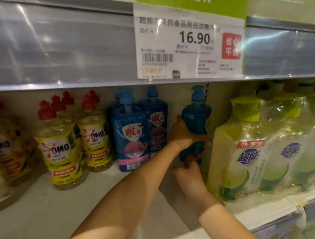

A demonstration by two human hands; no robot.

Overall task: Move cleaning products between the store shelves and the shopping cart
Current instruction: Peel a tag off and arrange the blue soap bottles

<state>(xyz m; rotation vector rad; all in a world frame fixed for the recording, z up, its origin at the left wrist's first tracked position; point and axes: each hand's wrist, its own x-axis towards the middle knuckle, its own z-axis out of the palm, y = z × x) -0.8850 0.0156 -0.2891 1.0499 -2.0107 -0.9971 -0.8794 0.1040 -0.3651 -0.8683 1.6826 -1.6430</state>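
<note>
Fingers (pixel 204 137) of left hand (pixel 181 132) and right hand (pixel 189 172) clasp blue bottle (pixel 196 115)

Gap btw blue pump bottles (pixel 130 137) on L and lime-capped packs (pixel 242 151) on R is filled by teal bottle (pixel 195 117), left hand (pixel 181 134) round its waist, right hand (pixel 189 172) at its base. Upper shelf lip (pixel 58 51) sits low over the pump tops. Shelf floor (pixel 48 216) front-L is open; OMO bottles (pixel 61 153) block far L.

OMO bottles (pixel 63 148) stand left on the shelf (pixel 48 216), labelled pump bottles (pixel 130 135) centre, wrapped packs (pixel 246 151) right, a lone pump bottle (pixel 196 117) between the latter two.
</note>
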